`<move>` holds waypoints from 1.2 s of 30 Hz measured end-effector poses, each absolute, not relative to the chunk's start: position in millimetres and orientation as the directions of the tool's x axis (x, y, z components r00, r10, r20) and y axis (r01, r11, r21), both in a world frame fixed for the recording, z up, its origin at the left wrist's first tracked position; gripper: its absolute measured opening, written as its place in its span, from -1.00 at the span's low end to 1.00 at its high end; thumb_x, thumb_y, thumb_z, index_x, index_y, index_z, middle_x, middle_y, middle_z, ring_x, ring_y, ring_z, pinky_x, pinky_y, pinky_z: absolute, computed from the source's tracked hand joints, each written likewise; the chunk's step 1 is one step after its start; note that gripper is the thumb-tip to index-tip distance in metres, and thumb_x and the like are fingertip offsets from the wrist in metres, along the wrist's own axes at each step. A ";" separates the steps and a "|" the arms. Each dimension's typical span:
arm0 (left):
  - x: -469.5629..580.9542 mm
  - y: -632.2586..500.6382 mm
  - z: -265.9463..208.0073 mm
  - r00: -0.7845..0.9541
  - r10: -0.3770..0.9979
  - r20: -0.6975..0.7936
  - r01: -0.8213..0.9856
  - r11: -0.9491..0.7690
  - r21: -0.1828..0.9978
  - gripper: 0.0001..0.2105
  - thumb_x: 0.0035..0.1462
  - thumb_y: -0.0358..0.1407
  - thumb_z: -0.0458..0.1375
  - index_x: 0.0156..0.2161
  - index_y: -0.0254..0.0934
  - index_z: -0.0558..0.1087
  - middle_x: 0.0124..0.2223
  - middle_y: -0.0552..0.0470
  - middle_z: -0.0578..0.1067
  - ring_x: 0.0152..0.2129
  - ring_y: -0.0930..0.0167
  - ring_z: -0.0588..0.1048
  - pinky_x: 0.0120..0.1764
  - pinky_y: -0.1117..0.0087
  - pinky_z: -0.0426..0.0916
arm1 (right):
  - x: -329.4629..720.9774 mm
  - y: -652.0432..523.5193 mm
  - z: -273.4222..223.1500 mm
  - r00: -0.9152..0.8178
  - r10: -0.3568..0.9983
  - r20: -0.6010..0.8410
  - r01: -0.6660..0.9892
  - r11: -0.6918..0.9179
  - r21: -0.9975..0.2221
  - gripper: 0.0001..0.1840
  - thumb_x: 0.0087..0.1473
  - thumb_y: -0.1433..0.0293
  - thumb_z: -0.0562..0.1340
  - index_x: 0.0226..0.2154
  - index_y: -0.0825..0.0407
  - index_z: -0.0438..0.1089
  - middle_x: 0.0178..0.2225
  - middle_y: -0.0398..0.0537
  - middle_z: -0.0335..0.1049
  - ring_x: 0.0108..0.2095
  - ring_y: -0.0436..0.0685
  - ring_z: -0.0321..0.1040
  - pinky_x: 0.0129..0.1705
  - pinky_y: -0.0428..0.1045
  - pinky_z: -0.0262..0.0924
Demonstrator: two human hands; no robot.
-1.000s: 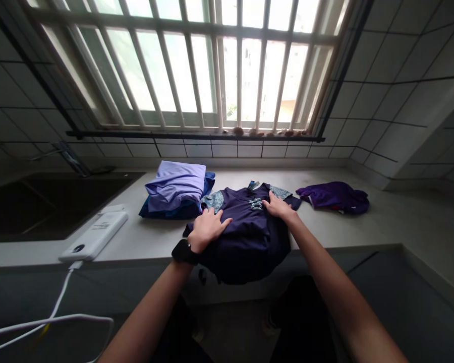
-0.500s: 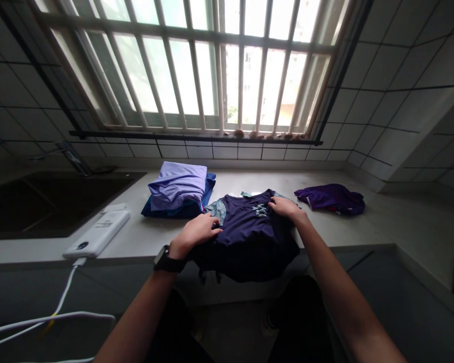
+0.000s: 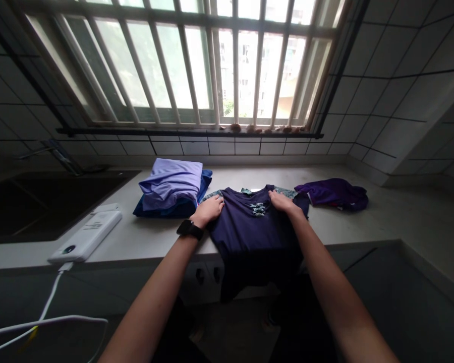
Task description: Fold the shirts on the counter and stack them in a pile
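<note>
A dark navy T-shirt [image 3: 255,229] with patterned sleeves and a small bow-like decoration on the chest lies front up on the counter. Its lower part hangs over the front edge. My left hand [image 3: 210,207], with a black watch on the wrist, is closed at the shoulder seam on the left side, fingertips on the cloth. At the opposite shoulder, beside the neckline, my right hand [image 3: 282,201] has its fingers closed on the fabric. Folded lilac cloth [image 3: 173,182] rests on blue cloth [image 3: 142,207] just left of my left hand.
A bunched purple garment [image 3: 335,194] lies right of the shirt. On the left, a white power bank [image 3: 87,237] with a white cable [image 3: 55,292] sits by the dark sink [image 3: 41,201] and its faucet [image 3: 62,157]. A barred window [image 3: 196,70] is behind the counter [image 3: 366,219].
My left hand has moved up and away to the shirt's shoulder. The shirt's body is straighter, and its lower part hangs further down. The right hand stays near the same shoulder.
</note>
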State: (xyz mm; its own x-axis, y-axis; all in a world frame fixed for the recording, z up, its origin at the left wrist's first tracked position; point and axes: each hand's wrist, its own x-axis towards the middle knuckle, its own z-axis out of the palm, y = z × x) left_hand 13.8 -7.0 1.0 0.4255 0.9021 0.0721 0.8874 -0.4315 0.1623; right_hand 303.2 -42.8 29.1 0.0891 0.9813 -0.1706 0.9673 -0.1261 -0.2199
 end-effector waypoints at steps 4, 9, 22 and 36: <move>15.6 15.3 -5.3 0.342 0.925 0.163 0.929 -0.359 0.089 -0.62 0.36 -0.37 -0.07 0.14 -0.30 0.49 0.27 -0.15 0.50 0.26 0.31 0.41 0.31 0.28 0.25 | 300.0 -34.7 19.3 0.217 0.966 -0.144 0.943 -0.245 -0.227 -0.29 0.44 0.19 -0.37 0.54 -0.08 -0.18 0.57 -0.08 -0.44 0.54 0.38 -0.44 0.43 0.57 -0.41; 23.1 2.5 -0.8 0.204 0.953 0.222 0.969 -0.229 0.090 -0.57 0.34 -0.49 -0.16 0.13 -0.37 0.47 0.18 -0.30 0.53 0.15 0.20 0.50 0.21 0.19 0.35 | 298.4 -23.3 12.9 0.257 0.963 -0.085 0.929 -0.270 -0.254 -0.29 0.44 0.17 -0.33 0.53 -0.12 -0.12 0.57 -0.14 -0.36 0.54 0.34 -0.41 0.44 0.55 -0.47; 33.1 -17.7 3.0 0.330 0.921 0.209 0.929 -0.356 0.101 -0.58 0.41 -0.25 -0.03 0.24 -0.26 0.49 0.39 -0.15 0.38 0.34 0.21 0.32 0.32 0.21 0.25 | 298.1 -23.7 6.9 0.161 0.986 -0.031 0.970 -0.164 -0.181 -0.35 0.47 0.23 -0.25 0.51 -0.08 -0.06 0.56 -0.11 -0.29 0.54 0.21 -0.35 0.48 0.38 -0.32; 33.3 -26.4 4.4 0.266 0.931 0.250 0.940 -0.308 0.147 -0.53 0.37 -0.28 0.00 0.31 -0.29 0.42 0.38 -0.20 0.38 0.34 0.16 0.31 0.35 0.15 0.22 | 301.6 -24.7 17.3 0.134 0.986 -0.095 0.970 -0.150 -0.190 -0.29 0.46 0.17 -0.29 0.53 0.05 -0.18 0.57 -0.04 -0.40 0.55 0.25 -0.44 0.49 0.39 -0.38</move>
